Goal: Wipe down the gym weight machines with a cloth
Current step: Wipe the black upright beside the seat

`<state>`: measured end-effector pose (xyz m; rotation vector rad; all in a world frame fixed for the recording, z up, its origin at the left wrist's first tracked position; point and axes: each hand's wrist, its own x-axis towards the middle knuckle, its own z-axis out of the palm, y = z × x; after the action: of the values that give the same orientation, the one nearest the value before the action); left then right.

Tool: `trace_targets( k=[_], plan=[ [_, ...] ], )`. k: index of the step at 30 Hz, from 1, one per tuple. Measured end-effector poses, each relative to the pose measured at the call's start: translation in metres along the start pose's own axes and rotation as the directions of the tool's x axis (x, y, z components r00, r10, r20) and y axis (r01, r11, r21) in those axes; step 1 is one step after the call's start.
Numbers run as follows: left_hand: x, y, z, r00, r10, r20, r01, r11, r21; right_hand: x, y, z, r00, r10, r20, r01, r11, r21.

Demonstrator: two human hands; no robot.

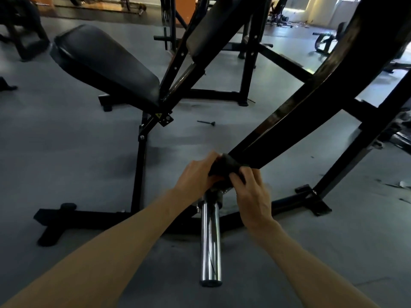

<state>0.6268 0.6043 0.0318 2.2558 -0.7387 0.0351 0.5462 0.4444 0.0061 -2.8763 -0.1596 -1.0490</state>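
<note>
- Two bare hands in the shot, both working at one dark cloth [224, 166] bunched at the low end of one slanted black arm [295, 112] of the weight machine.
- Left hand [196, 174] comes in from the lower left, forearm stretched long, fingers curled over the cloth's left side and gripping it.
- Right hand [253, 194] comes in from the lower right, wrist bent, fingertips pinching the cloth's near edge just under the arm's end.
- The cloth sits squeezed between the two hands, touching the black arm right where it meets the fitting below.
- One shiny chrome peg [210, 243] runs from directly beneath the hands toward the camera, passing between the two forearms.
- One padded black seat [104, 63] lies up and to the left of the hands, well apart, tilted on its frame.
- One backrest pad [213, 30] rises beyond the hands, leaning at a steep angle.
- One small black pin [206, 122] lies loose on the grey floor [66, 152], beyond the hands and a little left of the slanted arm.
- One black floor bar [80, 218] with a rubber stop sits to the left of the left forearm.
- More machines stand far beyond the hands, too blurred to count.
</note>
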Motion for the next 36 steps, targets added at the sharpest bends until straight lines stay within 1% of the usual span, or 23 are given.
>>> trace_targets(
  k=[3, 7, 9, 11, 13, 15, 17, 18, 21, 23, 25, 27, 30, 33, 36],
  plan=[
    [-0.004, -0.01, 0.002, 1.0, 0.014, -0.003, -0.014, 1.0, -0.01, -0.008, -0.003, 0.007, 1.0, -0.012, -0.01, 0.012, 1.0, 0.01],
    [-0.012, -0.011, 0.004, 1.0, -0.019, -0.011, 0.019, 1.0, -0.017, -0.009, -0.006, 0.008, 0.999, -0.027, 0.041, 0.026, 0.999, 0.032],
    [-0.014, -0.005, 0.005, 0.999, -0.039, -0.036, 0.038, 0.999, -0.022, -0.004, -0.004, 0.003, 0.995, -0.069, 0.076, 0.067, 0.997, 0.035],
    [-0.011, 0.004, 0.006, 0.997, -0.043, -0.068, 0.039, 0.997, -0.069, 0.003, 0.002, -0.006, 0.99, -0.111, 0.086, 0.11, 0.994, 0.024],
    [-0.004, 0.017, 0.003, 0.995, -0.034, -0.091, 0.022, 0.992, -0.126, 0.009, 0.007, -0.016, 0.99, -0.13, 0.05, 0.13, 0.992, 0.003],
    [0.005, 0.034, -0.003, 0.996, -0.005, -0.094, -0.01, 0.987, -0.16, 0.017, 0.016, -0.03, 0.991, -0.13, -0.021, 0.129, 0.991, -0.019],
    [0.017, 0.049, -0.007, 0.995, 0.051, -0.088, -0.065, 0.985, -0.159, 0.026, 0.029, -0.045, 0.988, -0.124, -0.089, 0.12, 0.992, -0.041],
    [0.021, 0.053, -0.008, 0.993, 0.076, -0.091, -0.089, 0.985, -0.149, 0.029, 0.034, -0.052, 0.988, -0.117, -0.1, 0.111, 0.992, -0.058],
    [0.025, 0.054, -0.008, 0.985, 0.119, -0.124, -0.133, 0.984, -0.117, 0.032, 0.039, -0.06, 0.991, -0.112, -0.078, 0.103, 0.988, -0.112],
    [0.021, 0.045, -0.004, 0.986, 0.097, -0.136, -0.115, 0.985, -0.129, 0.032, 0.038, -0.054, 0.986, -0.155, -0.066, 0.148, 0.984, -0.102],
    [0.014, 0.033, -0.005, 0.992, 0.066, -0.109, -0.081, 0.987, -0.136, 0.033, 0.034, -0.044, 0.973, -0.221, -0.064, 0.216, 0.974, -0.067],
    [0.003, 0.014, -0.006, 0.999, -0.004, -0.039, 0.0, 0.995, -0.104, 0.033, 0.024, -0.029, 0.954, -0.3, -0.014, 0.299, 0.954, -0.035],
    [-0.011, -0.012, -0.007, 0.989, -0.143, 0.043, 0.142, 0.99, 0.026, 0.028, 0.003, -0.005, 0.922, -0.366, 0.125, 0.367, 0.93, 0.017],
    [-0.009, -0.023, -0.011, 0.979, -0.174, 0.108, 0.165, 0.982, 0.089, 0.03, -0.007, 0.003, 0.906, -0.367, 0.211, 0.373, 0.928, 0.012],
    [-0.007, -0.032, -0.011, 0.977, -0.166, 0.131, 0.153, 0.983, 0.1, 0.037, -0.011, 0.003, 0.885, -0.389, 0.257, 0.419, 0.905, -0.071]
  ],
)
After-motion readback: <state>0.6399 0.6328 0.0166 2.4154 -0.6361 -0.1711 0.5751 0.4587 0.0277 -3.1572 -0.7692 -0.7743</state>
